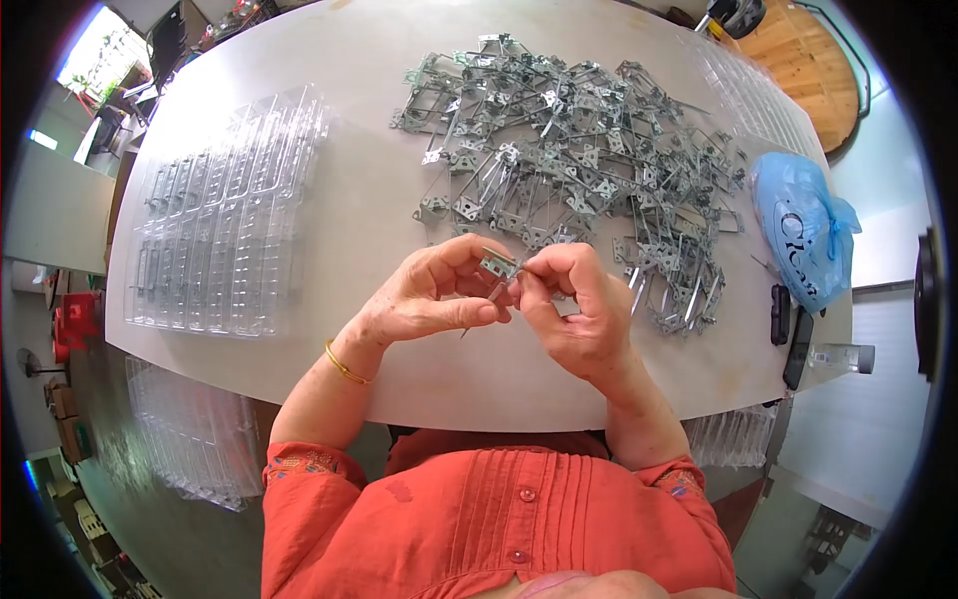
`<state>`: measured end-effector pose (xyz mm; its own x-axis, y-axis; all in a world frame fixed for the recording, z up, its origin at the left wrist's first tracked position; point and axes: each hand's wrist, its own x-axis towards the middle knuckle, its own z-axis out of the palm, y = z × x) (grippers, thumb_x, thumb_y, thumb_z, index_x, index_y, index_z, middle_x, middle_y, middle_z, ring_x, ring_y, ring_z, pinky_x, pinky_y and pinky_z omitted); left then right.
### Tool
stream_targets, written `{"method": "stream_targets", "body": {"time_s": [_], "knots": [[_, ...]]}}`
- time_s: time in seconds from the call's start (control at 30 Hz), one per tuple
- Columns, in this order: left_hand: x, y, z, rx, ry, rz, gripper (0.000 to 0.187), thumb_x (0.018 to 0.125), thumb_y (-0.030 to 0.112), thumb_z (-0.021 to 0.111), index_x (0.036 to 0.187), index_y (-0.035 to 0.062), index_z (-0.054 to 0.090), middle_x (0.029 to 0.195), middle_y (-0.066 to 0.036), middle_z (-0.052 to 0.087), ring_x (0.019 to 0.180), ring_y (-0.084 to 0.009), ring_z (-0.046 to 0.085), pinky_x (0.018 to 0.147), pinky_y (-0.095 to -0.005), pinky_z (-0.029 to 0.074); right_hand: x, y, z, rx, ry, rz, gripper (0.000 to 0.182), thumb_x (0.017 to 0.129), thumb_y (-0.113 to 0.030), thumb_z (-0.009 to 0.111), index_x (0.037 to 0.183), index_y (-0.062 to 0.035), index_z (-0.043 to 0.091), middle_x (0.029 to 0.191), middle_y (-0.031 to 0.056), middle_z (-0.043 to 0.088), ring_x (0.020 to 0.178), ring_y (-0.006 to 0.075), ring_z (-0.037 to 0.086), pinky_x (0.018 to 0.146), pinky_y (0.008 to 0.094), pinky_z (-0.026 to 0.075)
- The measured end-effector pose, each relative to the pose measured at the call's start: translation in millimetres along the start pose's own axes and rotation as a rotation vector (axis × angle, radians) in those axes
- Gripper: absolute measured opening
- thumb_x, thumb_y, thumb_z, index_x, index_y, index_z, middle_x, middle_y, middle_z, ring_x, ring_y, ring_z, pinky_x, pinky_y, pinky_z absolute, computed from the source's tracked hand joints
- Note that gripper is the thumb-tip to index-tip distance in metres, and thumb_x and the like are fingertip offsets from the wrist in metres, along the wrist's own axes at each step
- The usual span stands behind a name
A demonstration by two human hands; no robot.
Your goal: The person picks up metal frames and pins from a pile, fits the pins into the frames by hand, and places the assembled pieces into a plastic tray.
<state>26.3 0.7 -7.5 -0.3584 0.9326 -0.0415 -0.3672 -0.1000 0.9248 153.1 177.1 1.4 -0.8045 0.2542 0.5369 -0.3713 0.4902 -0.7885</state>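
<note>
Just in front of the metal pile, my left hand (417,298) is closed around a small metal bracket with a thin rod (498,266). The bracket has punched holes, and its rod slants down past my thumb. My right hand (582,311) pinches the bracket's right end between thumb and forefinger. Whether it also holds a separate small piece is hidden by the fingers. Beyond both hands lies a large tangled heap of similar metal brackets (574,165) with rods and plates.
On the table's left side are clear plastic trays (215,225) with metal parts in their slots. More clear trays (753,85) lie at the back right. A blue plastic bag (798,230), black objects (779,314) and a clear bottle (840,357) sit along the right edge.
</note>
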Motion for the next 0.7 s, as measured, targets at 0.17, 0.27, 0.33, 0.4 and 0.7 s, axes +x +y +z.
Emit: {"method": "stream_targets", "body": {"time_s": [0.17,0.27,0.33,0.4,0.7], "knots": [[1,-8,-8,0.115,0.010,0.057,0.055,0.089,0.017,0.081,0.134,0.0004,0.054,0.111,-0.011,0.070,0.105,-0.0218,0.069,0.088,-0.0343,0.055,1,-12,-4,0.059,-0.063,0.128,0.019,0.091,0.003,0.066,0.107,-0.0021,0.057,0.083,0.0102,0.072,0.070,0.0201,0.074,0.062,0.0300,0.059],[0,-8,-8,0.066,0.049,0.101,0.053,0.089,0.015,0.081,0.132,-0.0020,0.055,0.109,-0.011,0.069,0.105,-0.0235,0.069,0.086,-0.0337,0.055,3,-16,-3,-0.009,-0.082,0.180,0.018,0.092,0.003,0.064,0.108,-0.0019,0.058,0.081,0.0107,0.072,0.071,0.0205,0.075,0.062,0.0307,0.058],[0,-5,-7,0.026,0.048,0.105,0.052,0.090,0.014,0.080,0.133,-0.0019,0.054,0.110,-0.011,0.069,0.107,-0.0237,0.068,0.086,-0.0333,0.054,2,-11,-4,-0.093,-0.097,0.097,0.018,0.092,0.003,0.063,0.108,-0.0021,0.059,0.078,0.0115,0.072,0.068,0.0204,0.074,0.060,0.0319,0.057],[0,-2,-5,0.034,0.041,0.119,0.051,0.092,0.015,0.077,0.135,-0.0009,0.053,0.113,-0.015,0.069,0.109,-0.0241,0.068,0.086,-0.0329,0.054,2,-9,-8,-0.098,-0.119,0.105,0.018,0.092,0.003,0.064,0.108,-0.0025,0.060,0.077,0.0113,0.071,0.067,0.0193,0.073,0.059,0.0315,0.056],[10,-7,-15,-0.178,0.119,0.406,0.051,0.094,0.019,0.073,0.137,0.0074,0.051,0.127,-0.021,0.067,0.124,-0.0376,0.062,0.109,-0.0524,0.045,6,-12,-8,0.179,-0.081,0.414,0.008,0.100,-0.003,0.060,0.108,-0.0013,0.059,0.088,0.0067,0.070,0.078,0.0108,0.071,0.063,0.0272,0.056]]}}
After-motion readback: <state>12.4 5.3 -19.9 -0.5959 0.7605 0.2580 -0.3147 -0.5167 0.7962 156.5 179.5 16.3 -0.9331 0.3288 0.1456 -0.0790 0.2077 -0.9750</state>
